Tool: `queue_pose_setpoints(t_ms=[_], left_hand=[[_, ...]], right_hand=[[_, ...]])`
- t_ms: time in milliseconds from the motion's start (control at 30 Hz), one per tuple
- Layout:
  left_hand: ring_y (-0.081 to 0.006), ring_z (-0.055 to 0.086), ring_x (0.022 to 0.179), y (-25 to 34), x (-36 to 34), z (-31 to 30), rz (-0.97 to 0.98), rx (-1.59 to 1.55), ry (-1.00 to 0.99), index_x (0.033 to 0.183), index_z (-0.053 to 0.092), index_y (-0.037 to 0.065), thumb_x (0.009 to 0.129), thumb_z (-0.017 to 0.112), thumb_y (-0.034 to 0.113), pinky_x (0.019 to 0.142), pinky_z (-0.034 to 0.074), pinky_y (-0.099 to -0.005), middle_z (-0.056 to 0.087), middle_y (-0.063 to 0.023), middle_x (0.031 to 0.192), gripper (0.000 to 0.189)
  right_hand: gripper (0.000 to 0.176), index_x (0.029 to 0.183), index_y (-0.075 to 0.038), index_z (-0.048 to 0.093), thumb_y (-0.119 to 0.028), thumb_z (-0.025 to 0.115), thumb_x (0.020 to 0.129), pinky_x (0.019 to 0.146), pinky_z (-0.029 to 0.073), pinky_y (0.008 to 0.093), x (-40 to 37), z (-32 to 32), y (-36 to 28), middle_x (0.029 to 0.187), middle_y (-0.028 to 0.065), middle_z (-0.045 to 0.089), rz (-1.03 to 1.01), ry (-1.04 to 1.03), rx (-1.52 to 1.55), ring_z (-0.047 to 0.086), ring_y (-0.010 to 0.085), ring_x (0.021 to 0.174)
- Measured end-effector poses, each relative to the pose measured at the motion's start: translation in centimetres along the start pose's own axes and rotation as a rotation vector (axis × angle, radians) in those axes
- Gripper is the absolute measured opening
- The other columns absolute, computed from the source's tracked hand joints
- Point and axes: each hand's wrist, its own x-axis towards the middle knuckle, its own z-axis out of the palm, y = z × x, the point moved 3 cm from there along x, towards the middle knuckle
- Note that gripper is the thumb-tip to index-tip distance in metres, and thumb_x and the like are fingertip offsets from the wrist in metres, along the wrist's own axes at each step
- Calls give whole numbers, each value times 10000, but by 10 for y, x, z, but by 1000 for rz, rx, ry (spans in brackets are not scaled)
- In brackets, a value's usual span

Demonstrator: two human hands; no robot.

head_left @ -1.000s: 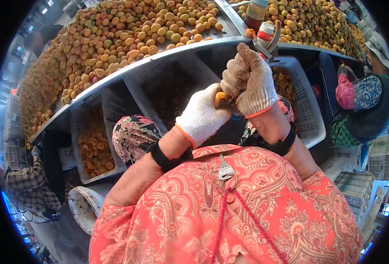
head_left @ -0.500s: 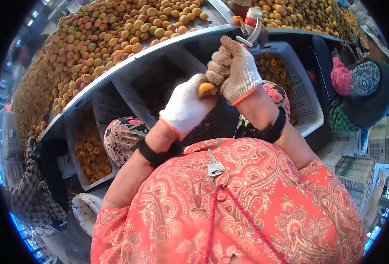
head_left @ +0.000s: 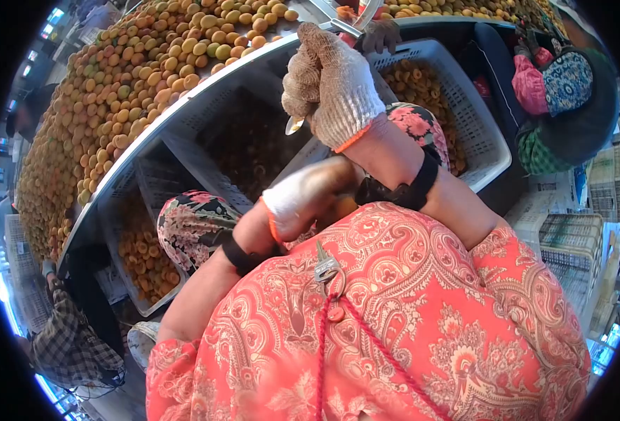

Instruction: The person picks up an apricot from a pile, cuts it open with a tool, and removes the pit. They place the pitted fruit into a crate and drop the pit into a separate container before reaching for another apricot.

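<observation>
My right hand, in a white and brown knitted glove, is closed round a small tool with a rounded metal tip below the fist. Lower down, near my lap, my left hand is blurred by motion, its fingers smeared. A bit of orange fruit shows beside it. Whether that hand grips the fruit is unclear. Many orange and yellow apricots lie heaped on the metal-edged table beyond my hands.
A crate of fruit pieces stands at right, another crate at lower left. Between them is a dark bin. The table's metal rim curves across. One person sits at right, another at left. A gloved hand is beyond my right hand.
My hands have come apart. The left has dropped towards my lap, while the right has shifted up and left in view. The whole view has shifted slightly.
</observation>
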Motion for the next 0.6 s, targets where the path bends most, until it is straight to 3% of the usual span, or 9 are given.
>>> queue_pose_setpoints(t_ms=[100,167,233,300,367,433,500,533,600], left_hand=[[-45,537,755,-17,11,17,-63,-213,-90,1063,647,53,1028,511,329,657,456,-245,627,33,879,309],[-68,541,915,-16,16,14,-27,-55,-285,1248,589,18,1021,532,460,794,456,-240,611,8,996,501],[-72,552,910,-16,15,8,-85,-103,-317,1191,614,3,1002,583,394,814,466,-247,623,-2,983,435],[-76,564,894,-10,12,-3,435,413,-335,1107,641,-4,955,643,326,811,483,-259,631,-3,951,364],[-73,499,631,-12,7,-8,-15,-164,-45,1055,647,20,904,682,289,522,394,-220,563,9,779,311],[-77,451,545,-13,4,-26,146,-431,123,1097,637,31,909,678,299,464,336,-203,530,4,718,329],[-89,498,666,-10,0,-44,314,-496,292,1196,595,20,932,649,312,542,388,-211,576,-28,877,397],[-101,507,726,-5,-4,-49,389,-568,245,1229,576,17,935,647,301,585,402,-221,575,-42,934,415],[-143,514,835,9,-10,-54,504,-680,188,1322,527,12,898,641,187,679,425,-258,581,-84,1047,472]], right_hand=[[459,589,-170,406,-329,625,960,403,224,304,-4,-4,-6,478,-24,318,-22,13,55,281,143,380],[453,592,-163,420,-324,631,958,400,224,307,-3,-11,-14,476,-21,321,-64,23,63,283,144,376],[347,669,-150,455,-268,632,943,367,243,319,2,-21,-20,496,-4,405,-99,19,87,343,162,345],[336,668,-148,465,-250,641,935,364,245,312,4,-24,-25,496,-4,406,-119,20,103,342,152,345],[305,682,-141,492,-229,652,927,359,258,306,7,-23,-33,498,-2,419,-217,52,79,352,145,345],[275,698,-135,518,-215,655,923,355,271,302,2,-26,-35,501,0,428,-241,57,50,368,139,351],[275,700,-130,528,-222,659,923,354,281,307,0,-29,-34,502,6,440,-282,25,-133,383,145,354],[397,654,-155,477,-345,658,951,398,243,298,-1,-28,-28,501,-18,358,-257,40,-164,303,134,380],[318,711,-134,513,-292,655,947,376,264,296,-1,-32,-26,501,-1,412,-208,-33,-69,348,144,366]])
